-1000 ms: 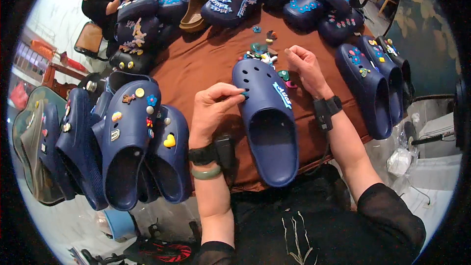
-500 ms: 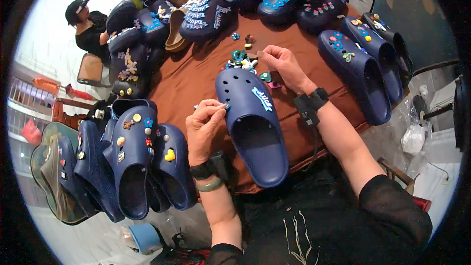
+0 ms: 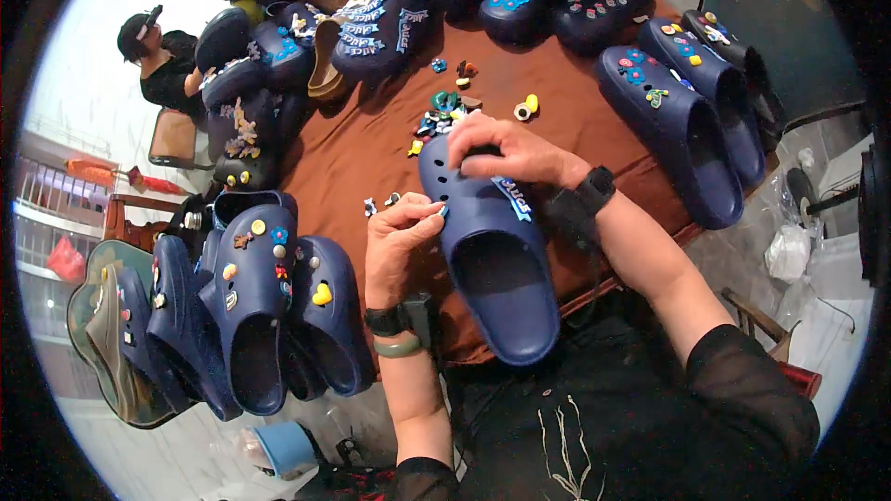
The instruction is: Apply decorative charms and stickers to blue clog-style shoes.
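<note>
At the left stand charmed clogs point(image 3: 258, 269). The left hand point(image 3: 401, 237) pinches a small bluish piece point(image 3: 443, 211) at the edge of the near clog point(image 3: 475, 215), as it did a moment ago. That clog lies toe-away on the brown cloth point(image 3: 339, 144). The right hand point(image 3: 509, 153), before at the toe's right, is now curled over it, so work seems centred there; whether it grips anything, I cannot tell. White lettering marks the clog's blue badge point(image 3: 513, 199).

Left grip point(image 3: 399, 237) pinches charm point(image 3: 444, 211); right grip point(image 3: 509, 150) over clog point(image 3: 478, 214).
</note>
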### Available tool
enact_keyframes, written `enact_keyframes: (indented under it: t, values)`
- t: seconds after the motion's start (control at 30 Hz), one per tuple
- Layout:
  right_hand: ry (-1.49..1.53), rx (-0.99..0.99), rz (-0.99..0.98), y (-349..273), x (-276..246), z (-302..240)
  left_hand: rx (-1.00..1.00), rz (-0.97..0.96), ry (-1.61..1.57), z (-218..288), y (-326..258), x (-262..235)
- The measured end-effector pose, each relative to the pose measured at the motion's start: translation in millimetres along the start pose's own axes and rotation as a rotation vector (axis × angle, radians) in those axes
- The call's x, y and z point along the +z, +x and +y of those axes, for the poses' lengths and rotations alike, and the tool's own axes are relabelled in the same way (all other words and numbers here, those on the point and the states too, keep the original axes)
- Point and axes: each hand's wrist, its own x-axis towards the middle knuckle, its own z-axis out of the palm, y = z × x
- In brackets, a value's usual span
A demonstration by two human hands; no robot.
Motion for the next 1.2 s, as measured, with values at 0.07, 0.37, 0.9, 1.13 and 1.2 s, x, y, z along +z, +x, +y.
enact_keyframes:
  t: [0.07,0.37,0.9,1.13,1.2]
  values:
    - [-0.186,-0.013,-0.106,-1.4,2.4,-3.9,-0.095,0.007,-0.044,8.1,-0.3,2.5]
    - [-0.195,0.018,-0.053,-2.7,6.4,-0.4,-0.133,0.004,0.038,16.0,-3.3,9.0]
    - [-0.213,-0.004,-0.031,-4.2,6.4,3.1,-0.390,0.094,-0.135,26.9,-2.9,19.1]
    - [-0.212,0.015,-0.025,-3.7,5.6,-0.5,-0.352,0.015,-0.118,25.8,1.6,14.2]
    - [-0.202,0.019,-0.026,-4.2,6.2,-0.2,-0.342,0.022,-0.143,24.2,1.5,15.0]
